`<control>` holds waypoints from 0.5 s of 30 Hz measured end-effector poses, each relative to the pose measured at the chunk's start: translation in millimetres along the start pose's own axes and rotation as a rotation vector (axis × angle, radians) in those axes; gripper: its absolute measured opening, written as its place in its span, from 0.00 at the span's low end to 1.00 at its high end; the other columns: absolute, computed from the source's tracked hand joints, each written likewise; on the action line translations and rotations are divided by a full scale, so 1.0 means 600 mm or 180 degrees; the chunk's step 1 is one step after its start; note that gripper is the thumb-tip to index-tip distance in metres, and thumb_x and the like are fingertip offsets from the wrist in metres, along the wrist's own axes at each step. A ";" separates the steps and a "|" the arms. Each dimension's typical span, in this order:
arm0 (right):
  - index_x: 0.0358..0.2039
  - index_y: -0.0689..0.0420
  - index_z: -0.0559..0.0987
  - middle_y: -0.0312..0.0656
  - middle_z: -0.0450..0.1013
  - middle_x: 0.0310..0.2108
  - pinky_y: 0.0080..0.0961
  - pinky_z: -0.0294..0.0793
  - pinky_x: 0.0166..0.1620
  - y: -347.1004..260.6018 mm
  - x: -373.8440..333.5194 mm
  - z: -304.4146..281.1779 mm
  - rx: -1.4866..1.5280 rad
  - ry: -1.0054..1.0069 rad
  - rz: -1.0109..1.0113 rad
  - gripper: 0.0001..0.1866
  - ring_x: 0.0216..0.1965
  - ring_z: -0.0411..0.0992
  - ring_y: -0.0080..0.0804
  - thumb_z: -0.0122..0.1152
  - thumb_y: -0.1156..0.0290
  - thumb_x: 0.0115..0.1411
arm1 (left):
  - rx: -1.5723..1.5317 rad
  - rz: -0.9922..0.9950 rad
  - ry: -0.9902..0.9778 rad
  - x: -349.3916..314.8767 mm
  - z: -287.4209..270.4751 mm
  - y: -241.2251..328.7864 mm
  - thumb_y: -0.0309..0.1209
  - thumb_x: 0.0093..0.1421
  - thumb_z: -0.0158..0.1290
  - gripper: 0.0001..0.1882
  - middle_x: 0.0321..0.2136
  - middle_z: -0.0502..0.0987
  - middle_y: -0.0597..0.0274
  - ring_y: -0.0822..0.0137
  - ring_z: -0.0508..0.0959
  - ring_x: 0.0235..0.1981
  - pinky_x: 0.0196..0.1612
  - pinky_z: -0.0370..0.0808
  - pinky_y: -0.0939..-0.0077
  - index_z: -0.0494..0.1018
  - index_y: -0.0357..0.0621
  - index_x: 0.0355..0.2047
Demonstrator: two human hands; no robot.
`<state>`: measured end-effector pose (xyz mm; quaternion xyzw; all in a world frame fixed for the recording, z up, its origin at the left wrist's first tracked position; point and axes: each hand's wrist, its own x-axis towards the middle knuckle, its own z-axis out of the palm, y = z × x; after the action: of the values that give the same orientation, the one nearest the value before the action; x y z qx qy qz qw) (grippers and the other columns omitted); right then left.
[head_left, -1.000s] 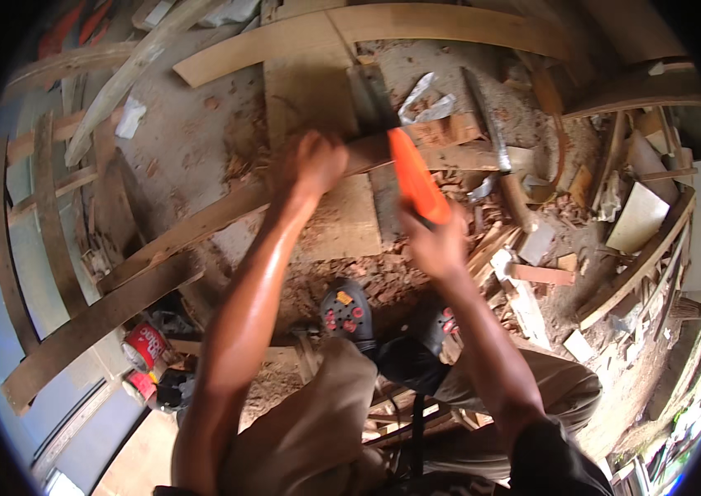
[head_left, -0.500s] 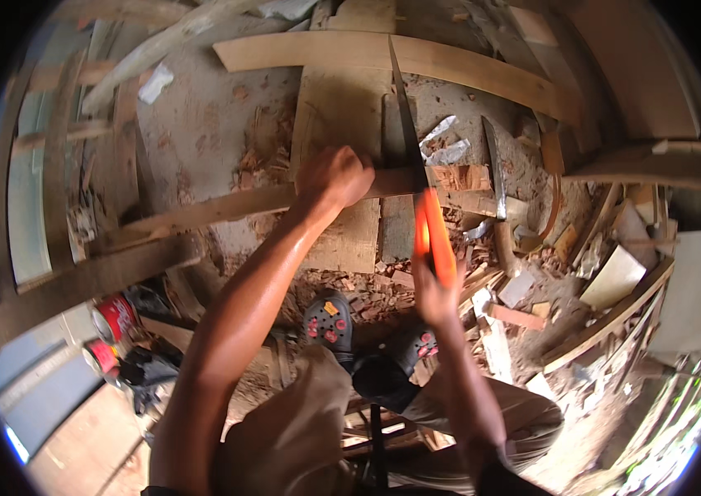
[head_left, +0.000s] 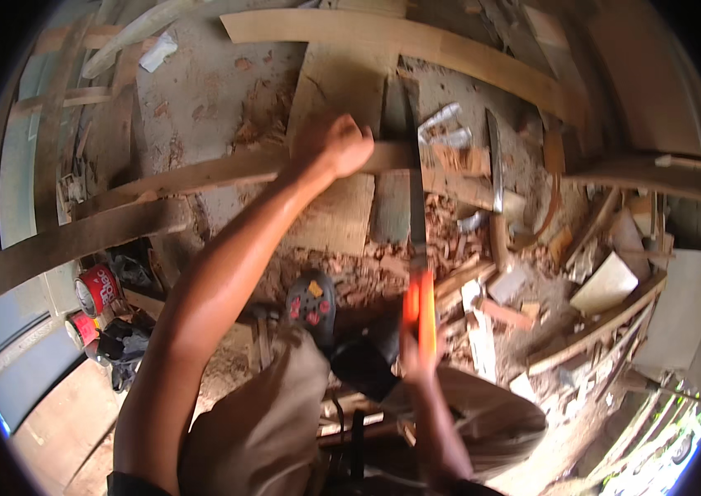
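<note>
My left hand (head_left: 340,150) is closed on a long wooden strip (head_left: 218,174), pressing it over a flat board (head_left: 327,219). In my right hand (head_left: 421,357) is the orange handle (head_left: 419,310) of a handsaw. The saw's dark blade (head_left: 417,194) points away from me and crosses the strip just right of my left hand. Whether its teeth are in the wood, I cannot tell. Beyond the blade lies a reddish wood block (head_left: 462,160). My left fingers are partly hidden behind the fist.
A pale plank (head_left: 400,35) lies across the far side. To the right is a machete-like blade (head_left: 495,165) with a wooden handle. Wood chips (head_left: 383,248) and offcuts litter the ground by my shoe (head_left: 311,306). Red cans (head_left: 97,289) stand at left, below a thick beam (head_left: 77,241).
My right hand has pulled the saw back toward me, so its handle sits lower. My left hand keeps its hold on the strip. The whole view has shifted slightly.
</note>
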<state>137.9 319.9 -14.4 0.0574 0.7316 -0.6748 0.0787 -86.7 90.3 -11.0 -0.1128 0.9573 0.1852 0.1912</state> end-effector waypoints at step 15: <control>0.33 0.60 0.79 0.39 0.72 0.20 0.28 0.71 0.33 0.007 -0.130 -0.050 -0.0798 -0.0105 -0.0062 0.07 0.25 0.73 0.28 0.57 0.73 0.53 | 0.0306 -0.0230 -0.0020 0.001 -0.008 0.028 0.45 0.63 0.40 0.26 0.36 0.80 0.39 0.40 0.80 0.39 0.47 0.77 0.53 0.79 0.35 0.30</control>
<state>214.1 351.9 -1.1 0.0290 0.8093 -0.5796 0.0907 -93.5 103.7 -1.9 -0.1374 0.9598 0.1323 0.2060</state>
